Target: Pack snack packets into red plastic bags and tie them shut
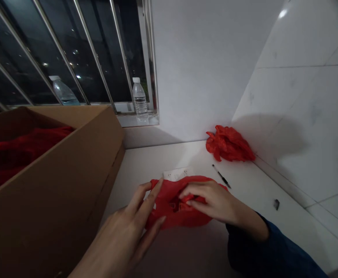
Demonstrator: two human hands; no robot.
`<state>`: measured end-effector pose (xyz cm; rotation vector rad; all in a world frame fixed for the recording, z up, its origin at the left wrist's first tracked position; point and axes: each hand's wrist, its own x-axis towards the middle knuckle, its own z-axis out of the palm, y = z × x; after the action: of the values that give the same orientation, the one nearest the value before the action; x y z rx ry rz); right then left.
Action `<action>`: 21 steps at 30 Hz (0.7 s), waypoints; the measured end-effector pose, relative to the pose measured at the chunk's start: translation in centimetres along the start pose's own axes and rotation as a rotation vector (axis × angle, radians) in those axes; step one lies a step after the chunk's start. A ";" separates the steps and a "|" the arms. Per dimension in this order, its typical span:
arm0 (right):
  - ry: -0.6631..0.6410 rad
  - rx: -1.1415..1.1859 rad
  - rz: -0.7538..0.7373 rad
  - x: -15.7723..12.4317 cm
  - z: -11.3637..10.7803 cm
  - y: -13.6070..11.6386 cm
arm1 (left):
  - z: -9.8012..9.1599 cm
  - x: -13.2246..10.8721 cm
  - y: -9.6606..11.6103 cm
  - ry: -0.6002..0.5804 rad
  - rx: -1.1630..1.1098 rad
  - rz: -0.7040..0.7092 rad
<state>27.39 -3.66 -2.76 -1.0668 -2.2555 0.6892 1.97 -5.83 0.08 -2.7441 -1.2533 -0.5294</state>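
A red plastic bag (180, 222) lies on the white table in front of me, its mouth spread wide. My left hand (136, 216) grips the bag's left rim, the fingers on the far side and the thumb on the near side. Inside the mouth, my right hand (208, 199) has its thumb and fingers closed round some crumpled red material; what exactly it holds is partly hidden. Small red items show dimly within the bag. Just behind it lies a white paper (177, 173) with dark print.
An open cardboard box (70, 170) with red bags stands at left. A crumpled red bag (229, 144) lies in the back corner, near a black pen (221, 176) and a small dark object (276, 204). Bottles (140, 100) stand by the barred window.
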 end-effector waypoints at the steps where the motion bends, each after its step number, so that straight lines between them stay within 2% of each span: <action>1: -0.042 -0.108 0.027 0.1 0.2 0.1 | 0.0 0.0 0.1 0.002 -0.005 0.008; 3: -0.050 -0.299 0.138 0.3 0.5 0.4 | -0.1 0.0 0.2 0.003 -0.013 0.017; 5: 0.009 -0.428 0.241 0.1 0.3 0.6 | -0.2 -0.1 0.2 0.003 -0.017 0.019; 9: 0.101 -0.541 0.289 -1.4 -0.8 0.6 | -0.3 -0.3 0.3 -0.001 -0.022 0.013; 13: 0.030 -0.647 0.369 -3.1 -1.4 0.3 | -0.3 -0.3 0.4 -0.016 -0.035 0.028; 17: -0.001 -0.554 0.265 -4.4 -2.1 -0.4 | -0.2 -0.4 0.2 -0.020 -0.059 0.027; 21: 0.051 -0.526 0.184 -6.1 -3.3 -0.5 | -0.2 -0.7 -0.3 -0.043 -0.086 -0.018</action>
<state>32.59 -8.12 -1.63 -1.5290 -2.3731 0.1245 1.25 -6.12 0.03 -2.8318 -1.2953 -0.5406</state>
